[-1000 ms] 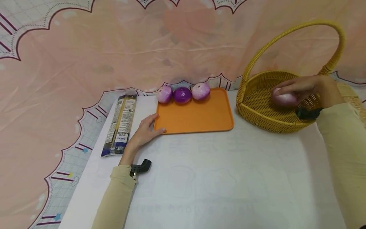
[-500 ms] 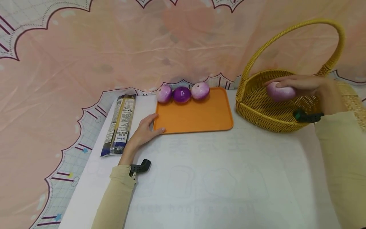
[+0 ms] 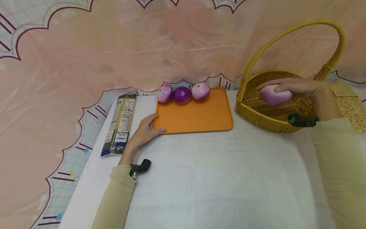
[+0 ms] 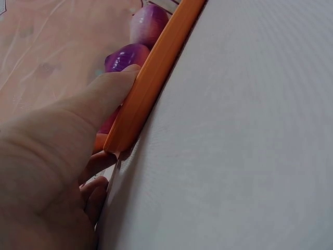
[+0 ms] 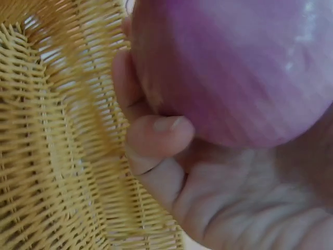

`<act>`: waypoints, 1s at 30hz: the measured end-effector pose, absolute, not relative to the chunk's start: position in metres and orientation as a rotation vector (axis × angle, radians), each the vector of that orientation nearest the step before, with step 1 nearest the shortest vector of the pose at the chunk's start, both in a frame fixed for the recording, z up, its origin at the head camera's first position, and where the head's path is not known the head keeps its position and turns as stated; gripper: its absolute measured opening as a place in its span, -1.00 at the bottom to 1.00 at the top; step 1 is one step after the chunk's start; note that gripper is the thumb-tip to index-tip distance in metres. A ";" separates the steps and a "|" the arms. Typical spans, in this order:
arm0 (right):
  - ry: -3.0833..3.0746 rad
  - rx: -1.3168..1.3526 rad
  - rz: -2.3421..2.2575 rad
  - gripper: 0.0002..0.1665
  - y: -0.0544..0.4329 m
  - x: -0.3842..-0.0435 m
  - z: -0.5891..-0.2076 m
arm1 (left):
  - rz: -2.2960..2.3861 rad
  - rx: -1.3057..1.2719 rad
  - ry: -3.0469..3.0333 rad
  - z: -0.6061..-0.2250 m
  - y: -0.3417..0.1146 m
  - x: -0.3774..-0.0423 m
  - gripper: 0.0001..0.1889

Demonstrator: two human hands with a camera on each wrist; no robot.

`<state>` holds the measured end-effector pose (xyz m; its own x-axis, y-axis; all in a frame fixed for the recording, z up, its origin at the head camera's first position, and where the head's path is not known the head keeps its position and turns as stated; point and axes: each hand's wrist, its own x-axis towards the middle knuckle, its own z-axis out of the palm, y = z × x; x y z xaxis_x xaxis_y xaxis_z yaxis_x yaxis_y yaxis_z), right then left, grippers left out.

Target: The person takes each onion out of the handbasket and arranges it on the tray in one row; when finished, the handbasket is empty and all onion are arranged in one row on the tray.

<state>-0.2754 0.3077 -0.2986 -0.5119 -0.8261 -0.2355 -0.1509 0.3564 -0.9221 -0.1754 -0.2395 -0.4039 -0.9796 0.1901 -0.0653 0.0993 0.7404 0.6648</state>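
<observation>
A red onion (image 3: pixel 276 95) is in my right hand (image 3: pixel 303 89), held over the wicker basket (image 3: pixel 257 118). In the right wrist view, fingers curl round the onion (image 5: pixel 234 67), with the basket's woven wall (image 5: pixel 62 156) beside them. My left hand (image 3: pixel 144 131) holds the left front corner of an orange tray (image 3: pixel 197 117). The left wrist view shows the thumb on the tray's rim (image 4: pixel 140 99), the other fingers partly hidden beyond the corner. Three red onions (image 3: pixel 182 95) stand in a row along the tray's back edge, the middle one darker purple.
Left of the tray lies a long plastic packet (image 3: pixel 120 125) with printed labels. The basket's tall handle (image 3: pixel 288 31) arches above its right side. Behind the basket at the far right is a straw-coloured woven item (image 3: pixel 347 101). Patterned cloth (image 3: pixel 143 47) hangs along the back.
My right hand has raised the onion from inside the basket and shifted it slightly left. The left hand and the onions on the tray have stayed in place.
</observation>
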 end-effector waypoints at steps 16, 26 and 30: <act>2.094 -0.987 -0.928 -0.47 0.273 -0.254 -0.278 | 1.083 0.209 2.790 -0.404 -0.240 -0.175 -0.16; 2.091 -1.131 -0.861 -0.48 0.249 -0.235 -0.267 | 1.063 0.198 2.787 -0.404 -0.240 -0.176 -0.15; 2.109 -1.192 -0.836 -0.47 0.237 -0.228 -0.264 | 1.059 0.195 2.781 -0.404 -0.241 -0.176 -0.15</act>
<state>-0.2285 0.2373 -0.2642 -0.4394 -0.8818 -0.1715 -0.5248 0.4069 -0.7477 -0.1759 -0.2408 -0.4041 -0.9789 0.1772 -0.1014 0.0648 0.7409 0.6685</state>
